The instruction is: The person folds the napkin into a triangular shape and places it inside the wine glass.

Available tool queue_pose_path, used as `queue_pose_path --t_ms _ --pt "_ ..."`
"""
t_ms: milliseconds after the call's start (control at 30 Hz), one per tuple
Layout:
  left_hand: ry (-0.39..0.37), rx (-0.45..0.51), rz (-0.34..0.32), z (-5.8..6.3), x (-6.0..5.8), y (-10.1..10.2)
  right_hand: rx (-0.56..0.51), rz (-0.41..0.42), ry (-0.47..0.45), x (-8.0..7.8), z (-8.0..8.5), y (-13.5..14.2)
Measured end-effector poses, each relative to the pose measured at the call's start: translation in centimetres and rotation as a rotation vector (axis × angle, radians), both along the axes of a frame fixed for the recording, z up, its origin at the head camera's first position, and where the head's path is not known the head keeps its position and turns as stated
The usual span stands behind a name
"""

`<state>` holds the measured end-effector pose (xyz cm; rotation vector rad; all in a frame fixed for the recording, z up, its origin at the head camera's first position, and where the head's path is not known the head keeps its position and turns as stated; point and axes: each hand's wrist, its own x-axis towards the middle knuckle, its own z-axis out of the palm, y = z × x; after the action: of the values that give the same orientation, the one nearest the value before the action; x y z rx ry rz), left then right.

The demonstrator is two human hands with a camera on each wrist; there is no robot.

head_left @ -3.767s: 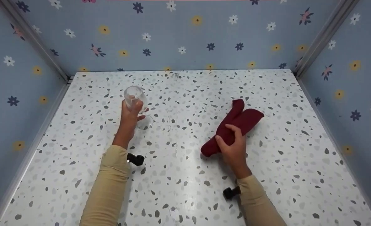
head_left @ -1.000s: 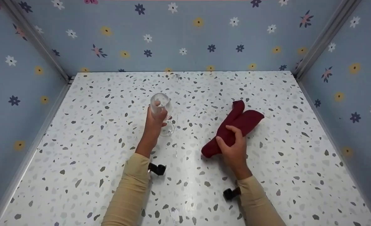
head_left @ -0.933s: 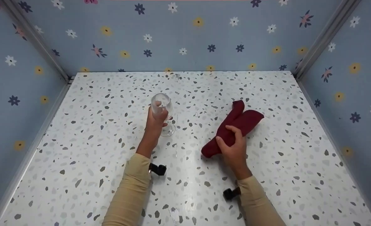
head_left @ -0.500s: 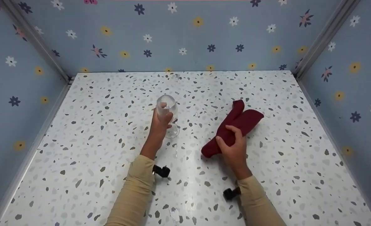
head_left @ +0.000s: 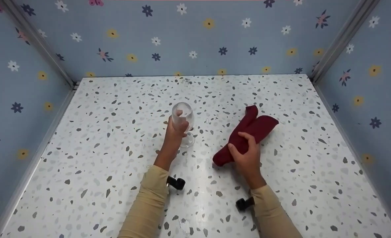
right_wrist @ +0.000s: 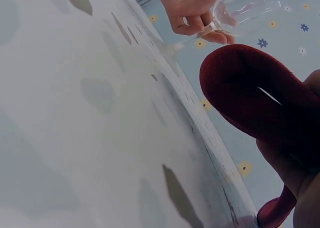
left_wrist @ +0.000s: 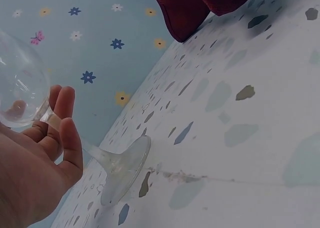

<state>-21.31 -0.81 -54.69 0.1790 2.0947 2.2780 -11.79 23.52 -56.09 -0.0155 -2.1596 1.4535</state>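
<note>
My left hand [head_left: 173,136] holds a clear stemmed wine glass [head_left: 188,114] upright, fingers and thumb curled round the lower bowl and upper stem. In the left wrist view the round foot of the glass [left_wrist: 129,168] is close to the tabletop; whether it touches is hard to tell. A dark red cloth [head_left: 253,132], loosely folded like a napkin, lies slantwise to the right of the glass. Thumb and index finger of my right hand [head_left: 247,160] grip its near half, and the other fingers are hidden. The right wrist view shows the cloth's rolled end [right_wrist: 235,83] close up.
The white speckled tabletop [head_left: 116,109] spreads out around both hands. Blue flowered panels [head_left: 198,36] stand at the back and both sides, with grey metal posts at the corners. Black wrist cameras [head_left: 179,183] sit on the sleeves.
My left hand has carried the glass to the right and slightly nearer, bringing it closer to the cloth. The right hand and the cloth have stayed in place.
</note>
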Motion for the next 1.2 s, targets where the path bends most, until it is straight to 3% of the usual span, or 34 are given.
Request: queue_pose_path --t_ms 267,1200 --pt "-0.017 0.018 0.034 -0.1 0.1 0.9 0.003 -0.020 -0.024 0.0 0.3 -0.2" --pt "-0.040 0.040 0.001 0.1 1.5 3.0 0.010 -0.022 -0.002 0.0 0.0 0.0"
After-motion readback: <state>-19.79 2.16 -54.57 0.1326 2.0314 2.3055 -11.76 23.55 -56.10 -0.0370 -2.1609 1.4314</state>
